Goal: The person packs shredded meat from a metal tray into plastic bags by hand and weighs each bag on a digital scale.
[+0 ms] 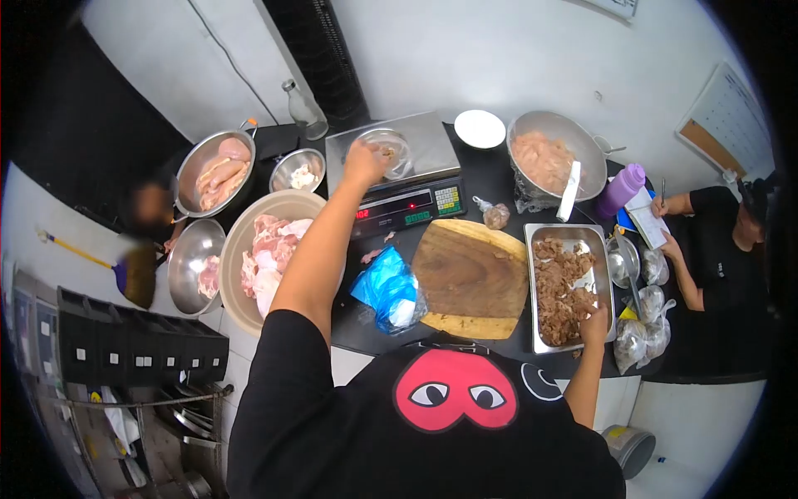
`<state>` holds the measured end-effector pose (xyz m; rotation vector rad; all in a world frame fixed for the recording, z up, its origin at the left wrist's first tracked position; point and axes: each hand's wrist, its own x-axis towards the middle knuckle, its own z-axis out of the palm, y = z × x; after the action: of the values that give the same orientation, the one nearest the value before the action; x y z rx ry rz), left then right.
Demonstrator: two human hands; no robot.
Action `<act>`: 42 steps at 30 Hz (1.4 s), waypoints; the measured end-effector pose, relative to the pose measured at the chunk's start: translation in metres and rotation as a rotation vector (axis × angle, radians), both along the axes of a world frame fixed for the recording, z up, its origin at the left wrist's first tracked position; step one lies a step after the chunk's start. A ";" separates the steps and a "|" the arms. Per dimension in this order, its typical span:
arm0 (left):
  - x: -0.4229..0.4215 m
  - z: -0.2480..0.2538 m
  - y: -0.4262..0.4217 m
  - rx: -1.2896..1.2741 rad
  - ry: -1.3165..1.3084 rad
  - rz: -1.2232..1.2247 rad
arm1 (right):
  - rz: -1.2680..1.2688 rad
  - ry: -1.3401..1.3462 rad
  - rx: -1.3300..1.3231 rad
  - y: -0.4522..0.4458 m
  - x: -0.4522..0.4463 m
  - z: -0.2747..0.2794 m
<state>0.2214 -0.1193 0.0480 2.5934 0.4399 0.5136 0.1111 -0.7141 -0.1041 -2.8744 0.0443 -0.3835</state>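
Observation:
On the metal plate of a digital scale lies a clear plastic bag with a little brown meat in it. My left hand is closed on the near left edge of this bag, its fingertips partly hidden. At the right, a steel tray holds shredded brown meat. My right hand reaches into the tray's near right part, with its fingers closed on some of the meat. A small tied bag of meat rests beside the scale.
A wooden cutting board and blue plastic bag lie before me. A beige tub and steel bowls of raw meat stand left. A pale-meat bowl, purple bottle and filled bags are right. A person writes there.

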 end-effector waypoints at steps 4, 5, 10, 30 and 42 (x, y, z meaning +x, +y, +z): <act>0.040 0.010 0.024 0.044 -0.081 0.053 | -0.174 0.209 0.126 0.013 -0.003 0.031; 0.047 0.020 0.028 0.076 -0.074 0.033 | -0.161 0.179 0.123 0.012 -0.005 0.028; 0.054 0.079 0.018 0.107 -0.066 -0.026 | -0.133 0.012 0.128 0.026 -0.010 0.044; -0.098 0.035 -0.140 -0.282 0.149 -0.685 | 0.943 0.011 0.643 0.231 -0.010 0.187; -0.166 -0.011 -0.184 -0.246 0.153 -0.741 | 0.831 0.367 -0.246 0.207 -0.044 0.154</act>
<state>0.0553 -0.3033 0.0370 2.3317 -0.3915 0.0003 0.0670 -0.5074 0.0501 -2.8194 -1.1482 0.3171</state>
